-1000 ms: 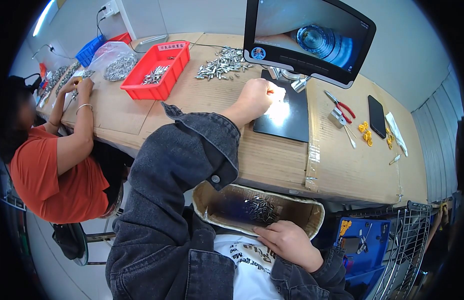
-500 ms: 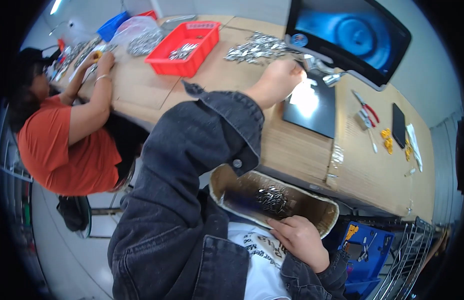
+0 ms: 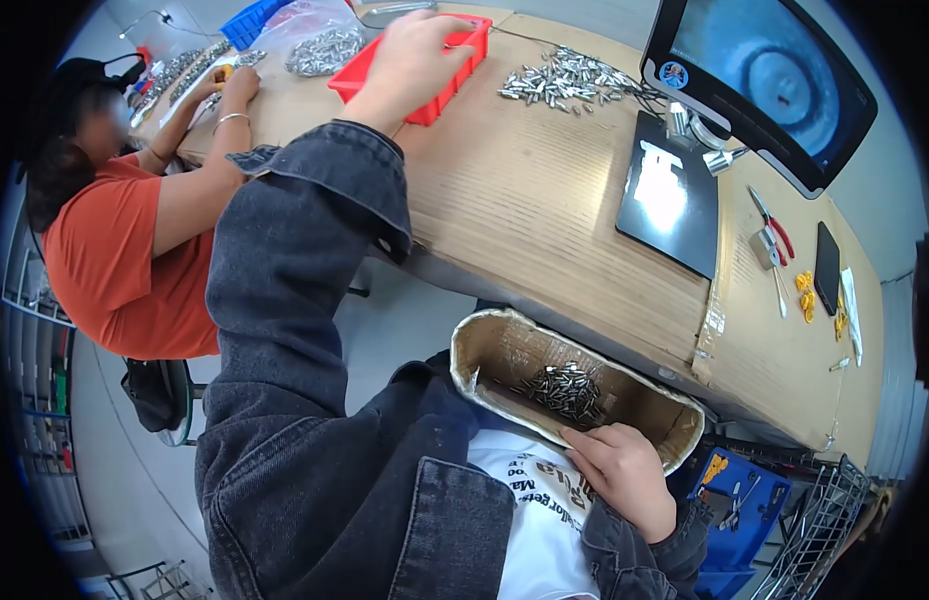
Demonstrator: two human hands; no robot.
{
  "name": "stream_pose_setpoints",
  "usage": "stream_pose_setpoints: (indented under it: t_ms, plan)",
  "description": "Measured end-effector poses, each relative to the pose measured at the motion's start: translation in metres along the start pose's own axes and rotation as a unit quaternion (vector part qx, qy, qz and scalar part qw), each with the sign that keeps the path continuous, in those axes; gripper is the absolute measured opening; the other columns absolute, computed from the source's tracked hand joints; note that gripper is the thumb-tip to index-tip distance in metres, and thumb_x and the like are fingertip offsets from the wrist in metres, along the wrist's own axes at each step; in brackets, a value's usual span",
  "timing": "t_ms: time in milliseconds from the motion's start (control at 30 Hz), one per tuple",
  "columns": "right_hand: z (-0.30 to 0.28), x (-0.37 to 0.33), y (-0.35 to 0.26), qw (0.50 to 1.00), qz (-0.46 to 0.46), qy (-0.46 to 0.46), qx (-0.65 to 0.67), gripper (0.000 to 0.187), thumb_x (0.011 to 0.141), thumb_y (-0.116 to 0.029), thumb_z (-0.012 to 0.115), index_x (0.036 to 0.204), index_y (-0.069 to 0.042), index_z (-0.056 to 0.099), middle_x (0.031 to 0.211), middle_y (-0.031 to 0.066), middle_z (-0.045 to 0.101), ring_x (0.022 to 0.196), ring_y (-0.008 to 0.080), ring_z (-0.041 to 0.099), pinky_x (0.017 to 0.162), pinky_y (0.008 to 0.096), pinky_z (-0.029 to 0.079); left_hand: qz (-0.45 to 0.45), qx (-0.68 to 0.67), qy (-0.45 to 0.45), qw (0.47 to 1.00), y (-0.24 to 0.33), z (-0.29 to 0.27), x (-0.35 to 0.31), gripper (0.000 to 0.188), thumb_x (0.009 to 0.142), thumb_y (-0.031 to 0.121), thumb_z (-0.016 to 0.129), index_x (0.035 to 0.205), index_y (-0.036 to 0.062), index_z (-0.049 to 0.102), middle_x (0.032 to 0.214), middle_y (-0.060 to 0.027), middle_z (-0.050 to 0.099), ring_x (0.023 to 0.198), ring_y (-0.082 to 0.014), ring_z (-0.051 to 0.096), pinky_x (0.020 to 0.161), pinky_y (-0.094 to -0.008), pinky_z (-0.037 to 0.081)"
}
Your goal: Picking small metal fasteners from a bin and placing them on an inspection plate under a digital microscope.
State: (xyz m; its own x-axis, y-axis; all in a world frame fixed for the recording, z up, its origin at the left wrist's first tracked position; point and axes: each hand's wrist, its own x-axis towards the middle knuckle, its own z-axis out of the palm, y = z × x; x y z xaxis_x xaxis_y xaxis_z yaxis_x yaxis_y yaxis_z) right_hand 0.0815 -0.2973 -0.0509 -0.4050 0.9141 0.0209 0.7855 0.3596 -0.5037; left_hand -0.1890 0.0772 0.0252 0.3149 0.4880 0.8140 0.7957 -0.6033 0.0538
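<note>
My left hand (image 3: 414, 62) is stretched out over the red plastic bin (image 3: 424, 112), thumb and forefinger apart, with nothing visible between them. Part of the bin and its contents is hidden behind the hand. At my lap, my right hand (image 3: 629, 475) grips the near rim of an open cardboard box (image 3: 514, 345). Inside that box lies a heap of small shiny metal parts (image 3: 566, 392). A loose pile of similar metal parts (image 3: 564, 80) is spread on the table, right of the bin.
A dark plate (image 3: 669, 235) lies under a metal microscope (image 3: 699, 130) beside a monitor (image 3: 774, 80). Red-handled pliers (image 3: 779, 238), yellow pieces (image 3: 805, 297) and a black phone (image 3: 827, 265) are at the right. A co-worker in orange (image 3: 109, 265) sits at the left, near a bag of parts (image 3: 324, 50).
My left hand has swung left from beside the microscope to above the red bin, and its fingers have parted. My right hand stays on the box rim. The view has shifted.
</note>
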Motion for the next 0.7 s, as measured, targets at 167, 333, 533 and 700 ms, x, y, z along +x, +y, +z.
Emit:
stream_pose_setpoints:
  t_ms: [167, 333, 533, 700]
  plan:
    - [0.0, -0.008, 0.001, 1.0, 0.005, -0.013, -0.015, 0.022, 0.084, -0.013, 0.066, 0.105, -0.005, 0.069, 0.08, 0.0066, 0.063, 0.069, 0.0252, 0.057, 0.066, 0.0328, 0.047, -0.05, -0.015, -0.222, 0.974, 0.058, 0.021, -0.006, 0.022, 0.084, 0.016, 0.059, 0.093, -0.0004, 0.07, 0.091, -0.0168, 0.067, 0.076, -0.037, 0.063, 0.074, -0.044, 0.052]
    - [0.0, -0.005, 0.0, 1.0, 0.001, -0.016, -0.015, 0.022, 0.084, -0.013, 0.066, 0.105, -0.004, 0.069, 0.081, 0.0066, 0.063, 0.069, 0.0247, 0.057, 0.067, 0.0325, 0.047, -0.068, 0.021, -0.177, 0.982, 0.046, 0.051, -0.017, 0.019, 0.085, 0.013, 0.055, 0.088, 0.0006, 0.07, 0.092, -0.0172, 0.066, 0.077, -0.0377, 0.063, 0.073, -0.0445, 0.052]
    - [-0.002, -0.001, -0.002, 1.0, -0.004, -0.014, -0.007, 0.023, 0.084, -0.012, 0.067, 0.105, -0.004, 0.07, 0.081, 0.0066, 0.064, 0.07, 0.0242, 0.057, 0.067, 0.0321, 0.047, -0.037, 0.059, -0.173, 0.982, 0.048, 0.061, -0.02, 0.018, 0.084, 0.013, 0.056, 0.083, -0.0001, 0.068, 0.088, -0.0183, 0.065, 0.075, -0.0372, 0.063, 0.071, -0.0426, 0.052]
    - [-0.003, -0.002, -0.002, 1.0, -0.002, -0.006, -0.004, 0.023, 0.084, -0.012, 0.067, 0.106, -0.004, 0.07, 0.082, 0.0066, 0.064, 0.07, 0.0238, 0.057, 0.068, 0.0318, 0.048, 0.027, 0.086, -0.225, 0.97, 0.066, 0.053, -0.025, 0.016, 0.084, 0.005, 0.051, 0.086, -0.0011, 0.066, 0.09, -0.0205, 0.066, 0.076, -0.0348, 0.066, 0.069, -0.0412, 0.055]
